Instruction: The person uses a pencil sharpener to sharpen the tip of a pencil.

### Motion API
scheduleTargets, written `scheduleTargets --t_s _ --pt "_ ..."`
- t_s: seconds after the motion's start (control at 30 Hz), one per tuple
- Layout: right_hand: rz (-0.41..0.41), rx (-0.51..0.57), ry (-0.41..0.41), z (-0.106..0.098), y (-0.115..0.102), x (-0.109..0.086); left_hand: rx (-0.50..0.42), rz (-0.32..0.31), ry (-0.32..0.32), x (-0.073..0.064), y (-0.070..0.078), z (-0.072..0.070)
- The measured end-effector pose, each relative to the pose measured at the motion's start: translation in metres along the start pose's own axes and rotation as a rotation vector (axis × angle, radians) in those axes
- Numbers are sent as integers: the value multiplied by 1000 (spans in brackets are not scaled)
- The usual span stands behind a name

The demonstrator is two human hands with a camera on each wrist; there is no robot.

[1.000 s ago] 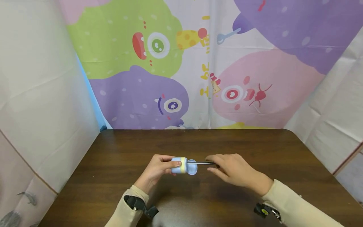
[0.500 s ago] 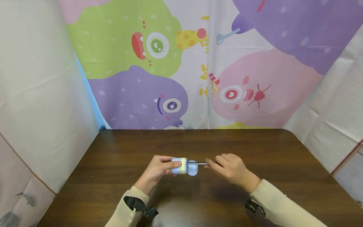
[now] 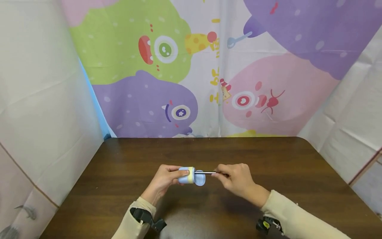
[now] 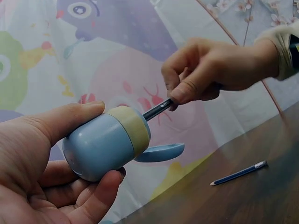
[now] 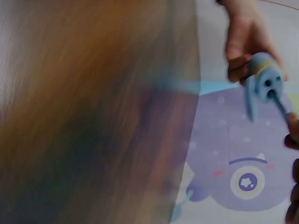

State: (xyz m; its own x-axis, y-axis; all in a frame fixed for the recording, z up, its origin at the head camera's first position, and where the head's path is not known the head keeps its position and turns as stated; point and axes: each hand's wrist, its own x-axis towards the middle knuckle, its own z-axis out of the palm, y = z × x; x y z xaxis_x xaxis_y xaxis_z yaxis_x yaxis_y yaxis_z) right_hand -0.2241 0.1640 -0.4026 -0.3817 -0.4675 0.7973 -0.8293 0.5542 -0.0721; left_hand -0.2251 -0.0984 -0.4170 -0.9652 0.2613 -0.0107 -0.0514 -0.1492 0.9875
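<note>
My left hand (image 3: 161,182) holds a light-blue pencil sharpener (image 4: 100,147) with a yellow band, thumb on one side and fingers beneath. Its round lid (image 4: 161,152) hangs open below the end face. In the right wrist view that end (image 5: 271,83) shows more than one hole. A dark pencil (image 4: 156,109) runs into one of them, its tip hidden inside. The thumb and curled fingers of my right hand (image 3: 237,179) pinch the pencil's outer end. Both hands are above the table.
A second, blue pencil (image 4: 238,172) with a bare wooden point lies on the brown table (image 3: 143,149), seen in the left wrist view. Behind the table hangs a cartoon-printed cloth (image 3: 206,116), with pale cloth (image 3: 44,83) at the sides.
My right hand had its fingers loosely extended along the pencil a second ago. They have since curled in, and the hand sits slightly further left. The left hand and sharpener have barely moved.
</note>
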Motion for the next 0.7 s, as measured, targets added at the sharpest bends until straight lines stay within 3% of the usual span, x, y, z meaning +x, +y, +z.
scheduleTargets --t_s 0.17,0.27,0.5,0.6,0.7 --pt "428 175 -306 -16 -8 12 11 -19 -3 1 -4 2" --pt "635 320 -463 -21 -6 21 18 -22 1 1 -5 3" --pt "984 731 -652 -22 8 31 39 -6 -1 -1 -4 2" --pt "1154 854 -765 -22 14 33 46 -2 1 -1 -4 2" --pt "1253 946 -871 -23 19 33 45 5 -1 0 -4 3"
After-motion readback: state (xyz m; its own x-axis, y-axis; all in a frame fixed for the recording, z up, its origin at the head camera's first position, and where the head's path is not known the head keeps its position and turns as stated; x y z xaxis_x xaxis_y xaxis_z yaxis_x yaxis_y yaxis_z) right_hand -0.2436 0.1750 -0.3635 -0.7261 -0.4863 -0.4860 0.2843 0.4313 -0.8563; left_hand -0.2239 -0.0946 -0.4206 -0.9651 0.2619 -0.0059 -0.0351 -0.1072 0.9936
